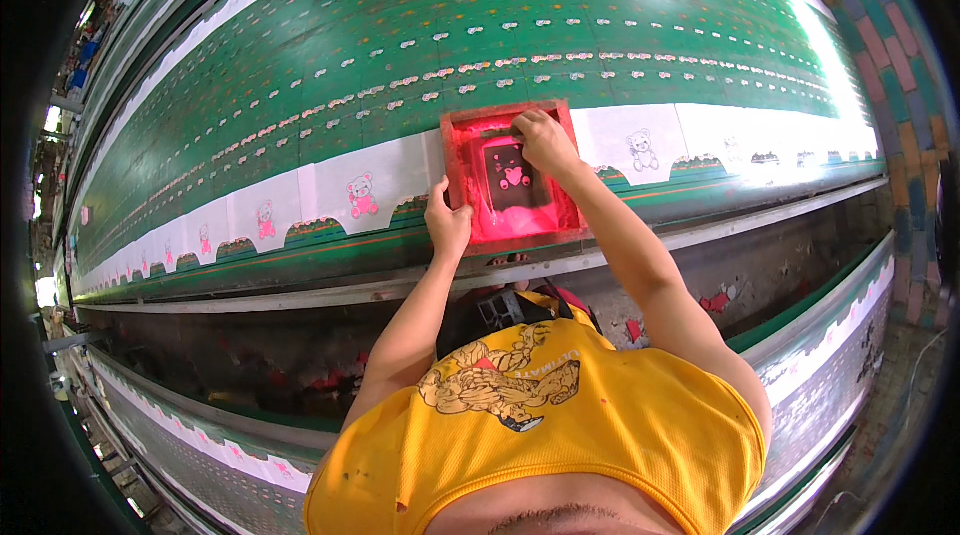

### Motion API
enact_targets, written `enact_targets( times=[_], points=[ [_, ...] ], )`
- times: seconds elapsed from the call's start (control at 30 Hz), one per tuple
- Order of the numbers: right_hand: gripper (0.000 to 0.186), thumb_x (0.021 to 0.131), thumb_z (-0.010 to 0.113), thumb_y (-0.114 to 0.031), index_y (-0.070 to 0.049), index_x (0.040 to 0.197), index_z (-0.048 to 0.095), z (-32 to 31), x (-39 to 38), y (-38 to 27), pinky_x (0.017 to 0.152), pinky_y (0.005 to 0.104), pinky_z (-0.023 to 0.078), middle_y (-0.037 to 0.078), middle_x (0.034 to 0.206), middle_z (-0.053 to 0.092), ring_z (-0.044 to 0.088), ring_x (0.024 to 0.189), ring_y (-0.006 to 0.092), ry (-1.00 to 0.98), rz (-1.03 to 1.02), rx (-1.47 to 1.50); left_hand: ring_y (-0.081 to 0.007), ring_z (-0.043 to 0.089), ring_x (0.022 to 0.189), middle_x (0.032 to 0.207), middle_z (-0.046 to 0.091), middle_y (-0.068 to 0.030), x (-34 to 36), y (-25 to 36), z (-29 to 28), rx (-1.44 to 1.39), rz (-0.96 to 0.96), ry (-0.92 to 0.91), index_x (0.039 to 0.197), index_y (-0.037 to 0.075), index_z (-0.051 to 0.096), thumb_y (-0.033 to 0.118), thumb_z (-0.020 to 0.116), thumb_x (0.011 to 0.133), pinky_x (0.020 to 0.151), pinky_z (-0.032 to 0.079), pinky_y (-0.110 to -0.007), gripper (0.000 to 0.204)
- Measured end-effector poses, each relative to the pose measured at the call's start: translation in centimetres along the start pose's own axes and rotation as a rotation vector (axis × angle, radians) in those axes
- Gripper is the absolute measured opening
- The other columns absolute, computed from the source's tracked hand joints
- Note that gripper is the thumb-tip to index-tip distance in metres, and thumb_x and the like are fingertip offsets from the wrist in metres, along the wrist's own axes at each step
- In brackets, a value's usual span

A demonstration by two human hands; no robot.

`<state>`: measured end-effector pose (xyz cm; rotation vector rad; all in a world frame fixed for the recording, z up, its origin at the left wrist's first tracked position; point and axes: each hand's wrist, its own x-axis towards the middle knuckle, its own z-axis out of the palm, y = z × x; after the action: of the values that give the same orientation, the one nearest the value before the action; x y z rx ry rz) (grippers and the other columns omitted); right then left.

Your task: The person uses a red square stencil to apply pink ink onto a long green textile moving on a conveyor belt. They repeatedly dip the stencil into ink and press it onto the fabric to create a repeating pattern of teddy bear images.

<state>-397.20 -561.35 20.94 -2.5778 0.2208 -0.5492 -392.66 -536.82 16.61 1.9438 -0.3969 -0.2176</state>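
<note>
Closest to the lens, a yellow sleeveless shirt (590, 415) with a printed figure on it, both bare forearms running up and away from it to the long green printing table (400, 45).

Straight ahead of the chest, flat on the table's near edge — a red-framed printing screen (513, 175), smeared inside with pink ink, dark mesh window in the middle showing a small bear and heart motif. Roughly square, no marked long axis; sides in line with the strip of white fabric pieces (385, 180) that runs left to right along the table.

Left hand (447, 223) clamped on the frame's near-left corner, thumb on top, fingers wrapped under the edge. Right hand (545, 140) over the frame's far side, fingers curled down and closed — on the far rail or on a tool there, cannot tell which. Both about equally near.

Left of the screen, pink-printed bears; right of it, bear outlines only (640, 150).
</note>
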Motion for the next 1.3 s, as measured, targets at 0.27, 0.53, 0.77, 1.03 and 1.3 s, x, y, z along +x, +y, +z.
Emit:
enact_targets(
  times=[0.27,0.53,0.77,1.03,1.3],
  points=[
    [0.025,0.075,0.061,0.000,-0.001,0.100,0.064,-0.9,-11.3,-6.3,0.092,0.0448,0.051,0.016,0.104,0.065,0.061,0.102,0.0359,0.028,-0.031,-0.043,-0.0412,0.063,0.123,0.129,0.066,-0.0274,0.1,-0.9,-0.1,0.029,0.031,0.007,0.129,-0.007,0.059,-0.004,0.068,0.070,0.106,0.049,-0.044,0.060],
    [0.027,0.077,0.062,0.000,0.000,0.104,0.066,-2.2,-11.9,-7.6,0.095,0.0446,0.051,0.015,0.108,0.067,0.062,0.108,0.0340,0.006,0.026,-0.042,-0.0408,0.062,0.123,0.129,0.065,-0.0271,0.4,-0.1,-0.2,0.048,0.003,-0.015,0.131,-0.006,0.057,-0.003,0.068,0.070,0.104,0.049,-0.043,0.062],
    [0.035,0.082,0.069,-0.010,0.000,0.116,0.067,-4.1,-15.1,-9.3,0.098,0.0455,0.049,0.015,0.114,0.066,0.060,0.113,0.0337,-0.029,0.068,-0.004,-0.0404,0.064,0.115,0.121,0.066,-0.0250,0.2,0.1,-0.2,0.046,-0.023,-0.013,0.129,-0.005,0.058,-0.002,0.068,0.071,0.102,0.049,-0.044,0.059],
    [0.041,0.096,0.067,-0.030,0.006,0.117,0.069,-3.3,-17.3,-2.6,0.093,0.0450,0.051,0.022,0.105,0.066,0.064,0.101,0.0373,0.211,0.800,0.242,-0.0347,0.066,0.115,0.123,0.067,-0.0240,0.6,-0.3,0.4,-0.085,-0.036,-0.023,0.128,-0.008,0.058,-0.005,0.065,0.071,0.102,0.049,-0.041,0.057],
    [0.042,0.090,0.073,-0.025,0.006,0.119,0.069,-9.6,-19.4,2.1,0.089,0.0421,0.053,0.021,0.106,0.066,0.067,0.096,0.0342,0.282,0.848,0.315,-0.0264,0.067,0.109,0.120,0.068,-0.0207,-2.0,5.3,7.2,-0.291,0.022,0.010,0.129,-0.008,0.058,-0.008,0.065,0.073,0.098,0.051,-0.035,0.057]
  ],
)
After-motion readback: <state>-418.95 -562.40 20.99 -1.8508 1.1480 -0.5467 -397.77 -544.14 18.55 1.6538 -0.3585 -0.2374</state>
